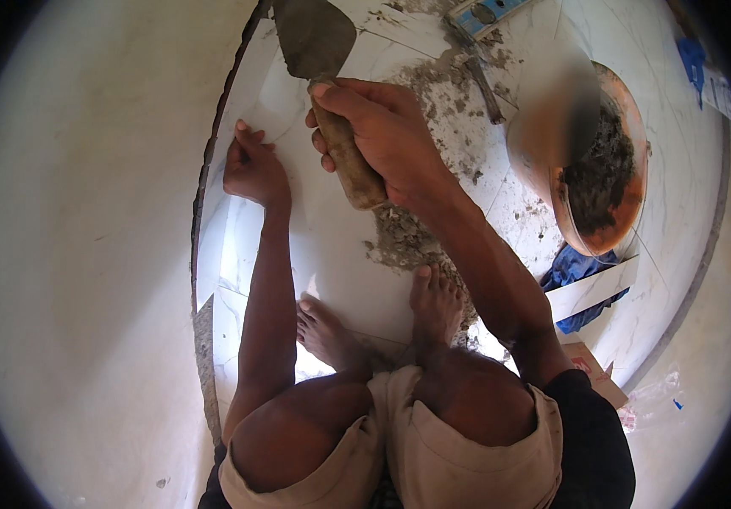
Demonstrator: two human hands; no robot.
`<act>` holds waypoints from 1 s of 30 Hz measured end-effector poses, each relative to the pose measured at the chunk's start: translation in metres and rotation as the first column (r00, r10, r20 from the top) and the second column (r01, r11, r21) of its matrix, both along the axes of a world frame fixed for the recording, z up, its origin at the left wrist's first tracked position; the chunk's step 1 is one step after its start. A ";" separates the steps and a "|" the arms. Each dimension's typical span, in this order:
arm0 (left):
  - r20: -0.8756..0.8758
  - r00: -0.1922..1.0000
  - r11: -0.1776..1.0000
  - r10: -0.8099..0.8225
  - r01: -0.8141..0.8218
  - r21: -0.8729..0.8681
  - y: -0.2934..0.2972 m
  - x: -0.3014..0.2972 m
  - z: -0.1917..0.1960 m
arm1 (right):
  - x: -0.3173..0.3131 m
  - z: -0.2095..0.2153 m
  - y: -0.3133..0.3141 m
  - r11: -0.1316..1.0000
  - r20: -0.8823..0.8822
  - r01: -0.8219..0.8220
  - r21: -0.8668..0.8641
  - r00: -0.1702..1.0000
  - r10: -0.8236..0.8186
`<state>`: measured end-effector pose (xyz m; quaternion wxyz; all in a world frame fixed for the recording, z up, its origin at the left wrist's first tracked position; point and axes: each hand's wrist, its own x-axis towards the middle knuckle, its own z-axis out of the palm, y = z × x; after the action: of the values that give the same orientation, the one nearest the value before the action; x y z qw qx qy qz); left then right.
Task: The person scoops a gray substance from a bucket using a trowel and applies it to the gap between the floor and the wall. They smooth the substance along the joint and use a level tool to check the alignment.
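At the left, a pale surface (86,212) runs up to the dark, chipped edge of the tiled floor (348,288). Just inside that edge hangs the left hand (255,168), its fingers curled in; whether they pinch anything small cannot be told. To its right, the right hand (391,140) has its fingers wrapped round the wooden handle of a trowel (315,42), blade pointing away from the body. Should that grip loosen, perhaps from wet mortar on the handle, the trowel could drop and chip a tile, or strike the bare left foot (327,335) or right foot (435,305). Loose mortar (408,237) lies close by the right foot; grit on such glossy tile could make a step slide. Farther right are a slim hand tool (486,89), a blue level (484,13) and an orange tub (630,193) holding mortar, which might stiffen if left standing.
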<state>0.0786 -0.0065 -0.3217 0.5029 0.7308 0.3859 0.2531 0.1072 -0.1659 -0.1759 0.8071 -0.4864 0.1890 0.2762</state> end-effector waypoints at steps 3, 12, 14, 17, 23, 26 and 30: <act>-0.020 1.000 1.000 -0.007 0.007 0.029 -0.004 0.000 0.006 | -0.001 -0.003 0.003 1.000 0.033 -0.010 0.006 0.999 0.010; 0.089 0.995 0.995 -0.050 0.057 -0.081 0.005 -0.002 -0.011 | 0.000 0.005 0.017 1.000 0.077 -0.016 0.027 0.997 0.014; 0.088 0.996 0.987 -0.012 0.026 -0.157 0.012 -0.002 -0.018 | 0.001 0.004 0.025 0.998 0.148 -0.005 0.057 0.989 -0.003; -0.180 0.959 0.946 0.221 -0.256 -0.198 0.012 0.011 -0.019 | -0.001 0.017 0.037 0.995 0.051 -0.009 0.097 0.999 0.004; -0.424 0.740 -0.468 0.523 -0.166 -0.868 0.001 0.027 0.071 | -0.011 0.016 0.061 0.996 0.066 0.037 0.081 0.997 -0.043; -0.171 0.921 0.250 0.350 -0.268 -0.930 0.002 0.006 0.069 | -0.017 0.014 0.087 0.991 0.235 0.062 0.122 0.968 -0.089; -0.173 0.985 0.929 0.025 -0.087 -0.360 -0.010 -0.012 0.047 | -0.014 0.020 0.100 1.000 0.264 -0.002 0.009 0.964 -0.001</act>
<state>0.0665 -0.0166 -0.2744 0.5889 0.6315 0.4874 0.1294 0.0928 -0.0657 -0.1554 0.8273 -0.5151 0.0782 0.2101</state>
